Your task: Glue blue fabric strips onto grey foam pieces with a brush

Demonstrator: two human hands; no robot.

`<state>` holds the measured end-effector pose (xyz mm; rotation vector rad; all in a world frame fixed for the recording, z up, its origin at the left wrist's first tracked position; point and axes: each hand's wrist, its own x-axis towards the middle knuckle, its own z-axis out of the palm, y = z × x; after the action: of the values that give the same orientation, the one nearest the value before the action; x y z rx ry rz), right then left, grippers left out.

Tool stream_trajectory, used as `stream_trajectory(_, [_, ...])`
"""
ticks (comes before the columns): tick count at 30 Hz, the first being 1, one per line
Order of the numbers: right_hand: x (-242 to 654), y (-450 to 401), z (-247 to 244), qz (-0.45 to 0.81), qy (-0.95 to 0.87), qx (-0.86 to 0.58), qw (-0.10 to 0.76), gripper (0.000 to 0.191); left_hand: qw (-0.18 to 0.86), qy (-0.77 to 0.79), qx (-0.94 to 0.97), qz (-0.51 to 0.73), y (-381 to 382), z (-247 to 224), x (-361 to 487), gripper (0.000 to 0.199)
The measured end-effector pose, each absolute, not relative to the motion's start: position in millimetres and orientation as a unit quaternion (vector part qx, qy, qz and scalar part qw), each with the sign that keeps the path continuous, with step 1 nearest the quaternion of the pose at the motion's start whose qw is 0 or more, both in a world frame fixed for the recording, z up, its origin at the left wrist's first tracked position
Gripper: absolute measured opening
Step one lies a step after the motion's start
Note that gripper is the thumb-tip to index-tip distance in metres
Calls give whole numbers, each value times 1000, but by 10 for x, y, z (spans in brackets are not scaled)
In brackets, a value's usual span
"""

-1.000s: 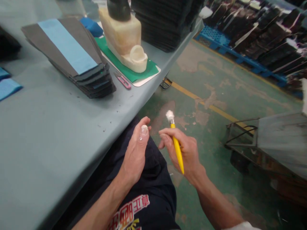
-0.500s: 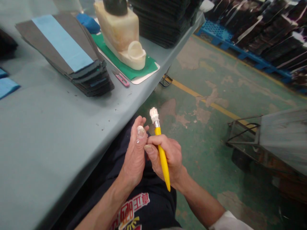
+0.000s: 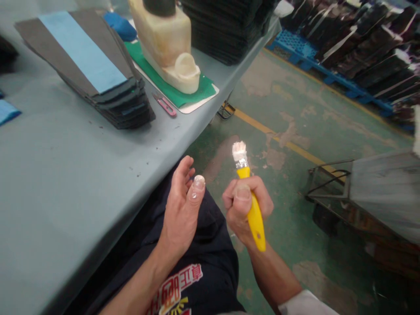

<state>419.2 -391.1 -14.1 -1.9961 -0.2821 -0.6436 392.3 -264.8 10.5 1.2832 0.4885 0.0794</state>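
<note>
My right hand (image 3: 246, 205) is wrapped round a paintbrush (image 3: 257, 225) with a yellow handle and a metal ferrule. Its bristles point away from me and are caked with whitish stuff. To the left of it, my left hand (image 3: 182, 210) holds nothing; its fingers stretch forward and the thumb stands apart. A whitish smear covers that thumb's tip. Both hands are over my lap, just off the table edge, and do not touch each other. Below them lies a dark apron (image 3: 210, 245) with red and white lettering.
On the grey table (image 3: 82, 183) are a stack of dark pieces with a light-blue strip (image 3: 85, 52), pink thread snips (image 3: 166, 105), and a whitish plastic container (image 3: 167, 39) on a green sheet (image 3: 206, 89). A cart (image 3: 383, 188) stands at right; a blue pallet (image 3: 305, 61) bears dark bundles.
My hands have come apart. The right hand has moved right with the paintbrush and turned it a little, while the left hand stays near its place with its thumb lifted away.
</note>
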Motion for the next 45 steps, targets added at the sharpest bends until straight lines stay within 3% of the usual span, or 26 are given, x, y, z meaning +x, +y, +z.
stream_trajectory(2, [4298, -3974, -130, -256, -172, -832, 462, 31, 753, 219, 619, 41, -2609, 158, 3922, 66])
stream_trajectory(6, [4478, -4073, -167, -189, -199, -847, 455, 5, 725, 231, 648, 32, -2513, 163, 3888, 57])
stream_trajectory(9, [4500, -4133, -230, -172, -154, -842, 487, 8, 711, 248, 657, 34, -2432, 105, 3864, 50])
stream_trajectory(12, [4445, -4145, -256, -138, -138, -803, 563, 7, 706, 253, 661, 32, -2372, 67, 3863, 47])
stream_trajectory(17, [4391, -4024, -157, -73, -114, -624, 770, 29, 712, 206, 671, 13, -2347, 63, 3867, 37])
stream_trajectory(22, [4455, -3948, 37, 116, -46, -437, 891, 42, 705, 182, 686, -2, -2307, 146, 3779, 43])
stream_trajectory(28, [4469, -3921, 54, 193, 2, -385, 902, 41, 634, 154, 757, 35, -2150, 348, 3644, 53])
stream_trajectory(37, [4446, -3741, 22, 237, -34, -379, 894, 59, 587, 144, 791, 98, -2029, 493, 3577, 11])
stream_trajectory(45, [4438, -3616, 81, 212, -70, -447, 866, 68, 523, 96, 836, 138, -1933, 498, 3443, 17])
